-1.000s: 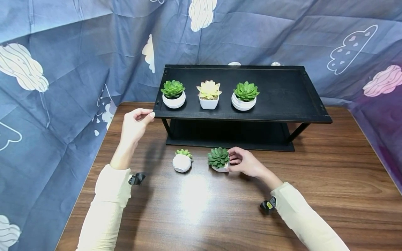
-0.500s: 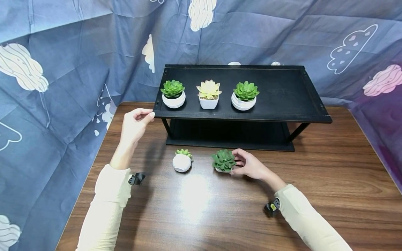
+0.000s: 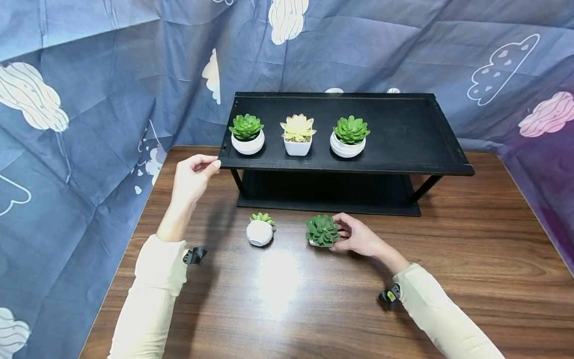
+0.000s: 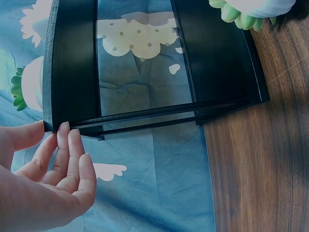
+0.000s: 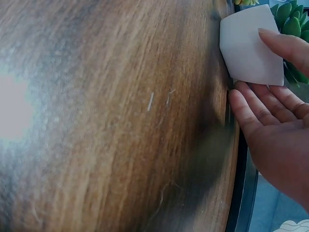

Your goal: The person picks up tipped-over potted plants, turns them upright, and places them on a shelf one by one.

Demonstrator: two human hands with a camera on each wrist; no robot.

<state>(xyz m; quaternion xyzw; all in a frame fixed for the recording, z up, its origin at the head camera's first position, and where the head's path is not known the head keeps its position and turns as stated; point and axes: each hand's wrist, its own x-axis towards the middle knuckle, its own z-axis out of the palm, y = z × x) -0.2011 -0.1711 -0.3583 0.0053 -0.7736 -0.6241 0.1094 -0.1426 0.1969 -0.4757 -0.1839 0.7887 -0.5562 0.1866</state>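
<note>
My left hand (image 3: pixel 190 178) pinches the front left corner of a black two-tier shelf (image 3: pixel 403 132), thumb above and fingers beneath. In the left wrist view, the thumb and fingertips of the left hand (image 4: pixel 58 181) meet at the board's edge. On the tabletop before the shelf, my right hand (image 3: pixel 358 237) grips a dark green potted succulent (image 3: pixel 322 229) from its right side. Its white angular pot (image 5: pixel 253 48) lies between thumb and fingers in the right wrist view. Left of it, a smaller potted succulent (image 3: pixel 259 233) leans back, its white pot turned toward me.
Three potted succulents stand along the shelf's top: a green one (image 3: pixel 247 134) at left, a yellow one (image 3: pixel 298 134), and another green one (image 3: pixel 350 137). The lower board (image 3: pixel 325 192) sits close behind the held plant. A blue patterned cloth (image 3: pixel 358 45) hangs behind the wooden table (image 3: pixel 493 239).
My right hand has shifted slightly right with the dark green potted succulent, which has turned so its leaves hide more of the pot. The left hand has stayed at the shelf corner.
</note>
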